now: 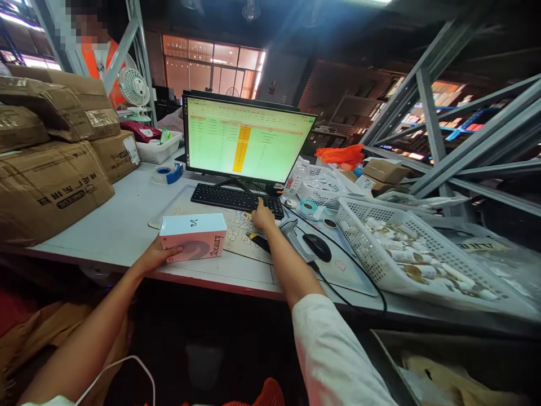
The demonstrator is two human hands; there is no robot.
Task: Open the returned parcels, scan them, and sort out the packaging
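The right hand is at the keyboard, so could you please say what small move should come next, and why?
Probably press a key: the right hand reaches the right end of the keyboard, the monitor shows a spreadsheet, while the left hand holds the pink box.

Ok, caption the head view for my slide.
Left hand holding a pink-and-white box, right hand at a black keyboard, before a spreadsheet-filled monitor.

White table [131, 211] with cartons [54, 186], mat [237, 241], keyboard [224, 196].
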